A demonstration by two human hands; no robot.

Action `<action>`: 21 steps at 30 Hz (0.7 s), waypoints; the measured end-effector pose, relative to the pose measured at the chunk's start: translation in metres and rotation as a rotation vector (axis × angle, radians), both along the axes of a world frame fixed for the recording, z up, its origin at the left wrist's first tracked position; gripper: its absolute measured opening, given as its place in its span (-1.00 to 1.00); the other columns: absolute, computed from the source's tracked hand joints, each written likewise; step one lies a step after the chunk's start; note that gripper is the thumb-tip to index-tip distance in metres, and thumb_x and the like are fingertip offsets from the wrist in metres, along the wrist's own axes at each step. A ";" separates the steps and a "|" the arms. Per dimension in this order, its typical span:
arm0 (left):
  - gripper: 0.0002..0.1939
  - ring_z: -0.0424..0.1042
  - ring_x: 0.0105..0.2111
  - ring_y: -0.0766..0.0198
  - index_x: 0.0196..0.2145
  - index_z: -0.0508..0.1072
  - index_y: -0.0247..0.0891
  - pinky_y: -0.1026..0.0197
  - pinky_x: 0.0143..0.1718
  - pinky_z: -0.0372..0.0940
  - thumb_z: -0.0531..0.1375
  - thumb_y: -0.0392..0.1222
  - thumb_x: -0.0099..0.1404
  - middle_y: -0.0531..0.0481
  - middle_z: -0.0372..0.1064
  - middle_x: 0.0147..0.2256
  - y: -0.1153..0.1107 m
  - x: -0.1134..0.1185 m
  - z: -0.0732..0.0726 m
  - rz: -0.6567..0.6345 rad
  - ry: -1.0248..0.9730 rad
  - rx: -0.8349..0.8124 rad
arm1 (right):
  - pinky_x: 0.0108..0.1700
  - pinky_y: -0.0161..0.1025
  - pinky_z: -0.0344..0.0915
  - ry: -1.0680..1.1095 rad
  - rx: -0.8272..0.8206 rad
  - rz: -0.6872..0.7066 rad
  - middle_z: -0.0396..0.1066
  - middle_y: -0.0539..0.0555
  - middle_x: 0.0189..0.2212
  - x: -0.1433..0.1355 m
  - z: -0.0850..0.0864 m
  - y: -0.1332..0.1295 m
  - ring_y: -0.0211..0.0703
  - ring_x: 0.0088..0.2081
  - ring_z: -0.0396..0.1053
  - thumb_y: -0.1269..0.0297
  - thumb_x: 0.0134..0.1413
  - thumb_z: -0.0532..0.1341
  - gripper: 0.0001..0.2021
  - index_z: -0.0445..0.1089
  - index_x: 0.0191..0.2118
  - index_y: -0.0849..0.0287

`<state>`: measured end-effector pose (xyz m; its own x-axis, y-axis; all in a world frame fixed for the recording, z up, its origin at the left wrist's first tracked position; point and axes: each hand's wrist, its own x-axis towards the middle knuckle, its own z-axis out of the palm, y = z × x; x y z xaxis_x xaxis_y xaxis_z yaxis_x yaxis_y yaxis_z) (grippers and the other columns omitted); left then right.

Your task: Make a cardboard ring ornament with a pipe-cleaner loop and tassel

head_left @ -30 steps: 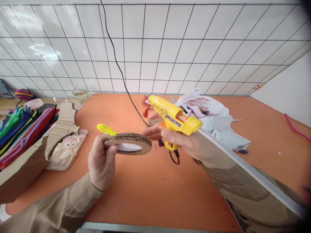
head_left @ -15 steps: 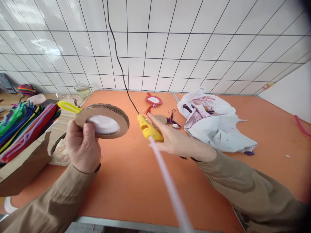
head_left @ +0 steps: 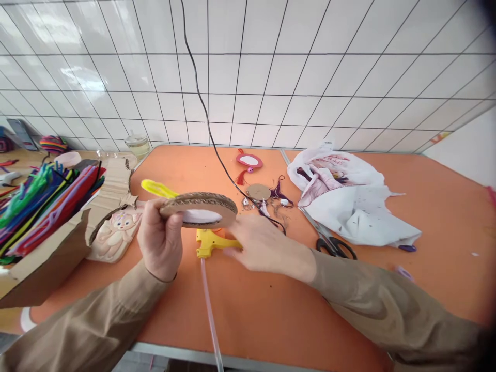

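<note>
My left hand (head_left: 160, 240) pinches the left edge of a round cardboard ring (head_left: 209, 206), which shows a white centre. A bent yellow pipe cleaner (head_left: 157, 188) sticks out from the ring above my fingers. Below the ring lies a yellow glue gun (head_left: 213, 243) on the orange table, a long clear glue stick (head_left: 209, 305) running from it toward the front edge. My right hand (head_left: 267, 243) is at the end of the gun's handle; its fingers are blurred and partly behind the ring, so its hold is unclear.
Behind my hands lie a red ornament with a tassel (head_left: 250, 161), a cardboard disc (head_left: 259, 192) and a purple tassel (head_left: 279, 190). Black-handled scissors (head_left: 336, 247) rest beside a white plastic bag (head_left: 349, 206). Colourful pipe cleaners (head_left: 50, 206) fill a cardboard box (head_left: 50, 268) at left.
The ring in my left hand has moved right and appears flatter. The glue gun has turned, its handle now pointing right, and my right hand has shifted from its body to the handle end.
</note>
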<state>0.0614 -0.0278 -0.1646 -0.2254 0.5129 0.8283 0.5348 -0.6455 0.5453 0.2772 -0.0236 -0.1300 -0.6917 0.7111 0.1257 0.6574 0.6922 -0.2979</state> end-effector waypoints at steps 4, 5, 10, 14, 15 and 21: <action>-0.87 0.44 -0.38 0.32 -0.16 0.37 -0.17 0.28 -0.34 0.35 0.22 -0.15 0.36 0.08 0.44 -0.33 -0.006 0.007 0.003 -0.087 0.070 0.115 | -0.25 -0.17 0.29 0.387 0.055 -0.179 0.47 0.10 -0.40 0.019 0.018 0.004 -0.12 -0.32 0.43 0.46 0.15 0.11 -0.83 0.46 -0.28 0.21; -0.88 0.48 -0.35 0.29 -0.15 0.36 -0.17 0.26 -0.34 0.38 0.20 -0.16 0.37 0.05 0.47 -0.29 -0.007 0.009 0.005 -0.134 0.089 0.128 | -0.20 -0.15 0.32 0.534 0.042 -0.158 0.50 0.12 -0.34 0.022 0.022 0.003 -0.10 -0.27 0.45 0.40 0.19 0.11 -0.83 0.45 -0.21 0.21; -0.91 0.52 -0.32 0.26 -0.14 0.41 -0.22 0.23 -0.29 0.42 0.14 -0.23 0.41 -0.03 0.49 -0.31 -0.014 0.019 0.014 -0.306 0.192 0.129 | -0.01 -0.04 0.36 0.736 0.108 0.106 0.48 0.23 -0.06 0.017 0.034 -0.019 -0.01 -0.06 0.44 -0.15 0.12 0.25 -0.40 0.31 0.11 0.21; -0.88 0.51 -0.30 0.23 -0.12 0.42 -0.24 0.18 -0.28 0.43 0.11 -0.26 0.42 -0.06 0.47 -0.30 -0.018 0.022 0.014 -0.393 0.225 0.130 | -0.09 -0.13 0.39 0.761 0.176 0.109 0.50 0.18 -0.21 0.004 0.030 -0.031 -0.08 -0.16 0.45 -0.20 0.06 0.27 -0.41 0.39 -0.03 0.24; -0.88 0.50 -0.30 0.24 -0.12 0.41 -0.25 0.19 -0.27 0.43 0.10 -0.27 0.42 -0.06 0.46 -0.30 -0.019 0.023 0.014 -0.395 0.237 0.130 | -0.11 -0.16 0.40 0.778 0.182 0.100 0.49 0.16 -0.23 0.002 0.029 -0.032 -0.11 -0.19 0.45 -0.17 0.06 0.29 -0.46 0.41 -0.07 0.23; -0.86 0.49 -0.30 0.28 -0.12 0.39 -0.24 0.23 -0.29 0.42 0.11 -0.36 0.40 -0.03 0.45 -0.30 -0.023 0.024 0.017 -0.366 0.286 0.107 | -0.22 -0.25 0.39 0.831 0.215 0.097 0.48 0.09 -0.33 0.002 0.025 -0.030 -0.20 -0.29 0.44 0.14 0.07 0.38 -0.72 0.44 -0.19 0.21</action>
